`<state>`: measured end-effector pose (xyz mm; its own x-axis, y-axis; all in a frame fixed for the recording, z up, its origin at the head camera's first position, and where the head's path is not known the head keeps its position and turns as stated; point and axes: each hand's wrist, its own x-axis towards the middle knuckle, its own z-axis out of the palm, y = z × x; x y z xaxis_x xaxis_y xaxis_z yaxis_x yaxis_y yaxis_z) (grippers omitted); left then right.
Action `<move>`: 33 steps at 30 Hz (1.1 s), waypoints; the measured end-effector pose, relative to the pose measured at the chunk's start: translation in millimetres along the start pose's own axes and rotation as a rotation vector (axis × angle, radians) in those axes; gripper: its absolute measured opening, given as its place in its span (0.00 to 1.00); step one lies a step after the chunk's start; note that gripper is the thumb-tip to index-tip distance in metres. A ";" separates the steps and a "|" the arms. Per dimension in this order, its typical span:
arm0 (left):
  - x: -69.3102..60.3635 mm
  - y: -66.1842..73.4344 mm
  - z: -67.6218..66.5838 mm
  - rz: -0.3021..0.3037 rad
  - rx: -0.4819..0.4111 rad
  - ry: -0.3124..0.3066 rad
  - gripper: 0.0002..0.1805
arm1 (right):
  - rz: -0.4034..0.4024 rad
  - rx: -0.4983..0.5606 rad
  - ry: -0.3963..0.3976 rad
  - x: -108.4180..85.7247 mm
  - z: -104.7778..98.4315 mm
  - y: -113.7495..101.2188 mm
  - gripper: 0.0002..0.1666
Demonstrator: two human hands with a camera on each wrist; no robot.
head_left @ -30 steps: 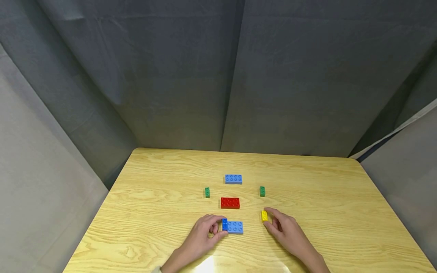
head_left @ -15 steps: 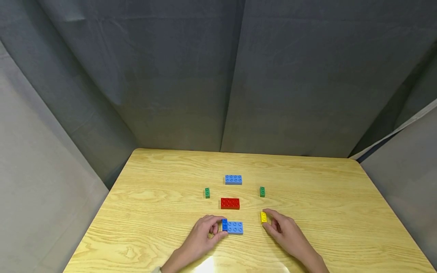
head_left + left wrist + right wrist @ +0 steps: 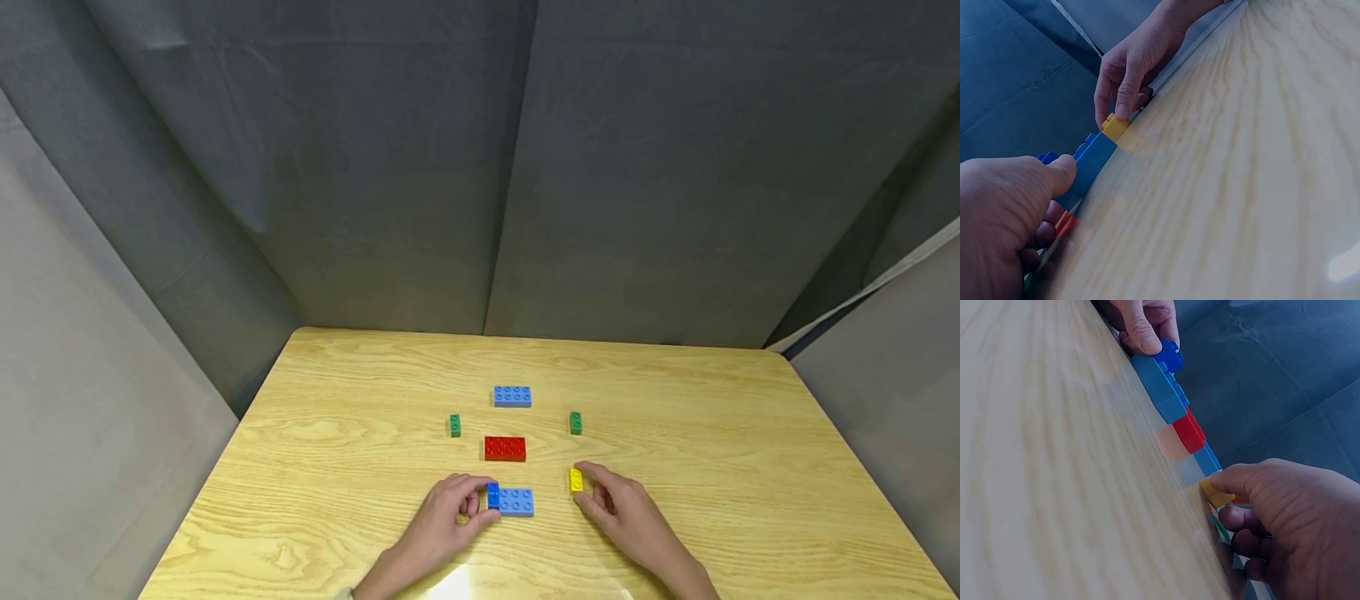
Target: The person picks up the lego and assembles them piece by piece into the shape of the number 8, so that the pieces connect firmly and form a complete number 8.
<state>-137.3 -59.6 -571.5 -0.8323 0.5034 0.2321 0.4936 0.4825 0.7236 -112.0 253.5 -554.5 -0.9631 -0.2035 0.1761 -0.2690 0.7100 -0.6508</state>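
In the head view a small dark blue brick (image 3: 492, 495) sits on the left end of a light blue brick (image 3: 517, 502) near the table's front. My left hand (image 3: 438, 525) pinches the dark blue brick between thumb and finger. A small yellow brick (image 3: 576, 481) stands on the table to the right, a gap apart from the light blue one, and my right hand (image 3: 630, 517) pinches it at its front and back ends. The right wrist view shows the dark blue brick (image 3: 1170, 356) on top of the light blue brick (image 3: 1161, 389).
Behind the hands lie a red brick (image 3: 505, 448), another light blue brick (image 3: 512, 397), and two small green bricks, one left (image 3: 455, 426) and one right (image 3: 575, 423). Grey curtains (image 3: 390, 167) stand behind the wooden table (image 3: 337, 467).
My right hand has moved slightly left and toward the table's front edge with the yellow brick, closer to the light blue brick. My left hand has kept its pinch in place.
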 end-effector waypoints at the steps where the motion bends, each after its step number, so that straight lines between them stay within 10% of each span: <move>1: -0.2 -0.2 0.2 0.001 0.001 0.000 0.24 | -0.004 0.001 0.000 -0.1 0.3 -0.1 0.23; 33: -0.4 0.5 0.7 0.022 0.016 0.014 0.26 | -0.031 0.000 -0.042 0.1 6.3 -6.4 0.23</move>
<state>-136.6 -59.0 -571.8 -0.8248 0.5037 0.2569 0.5154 0.4829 0.7080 -110.3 244.7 -555.0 -0.9532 -0.2531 0.1652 -0.2985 0.7030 -0.6455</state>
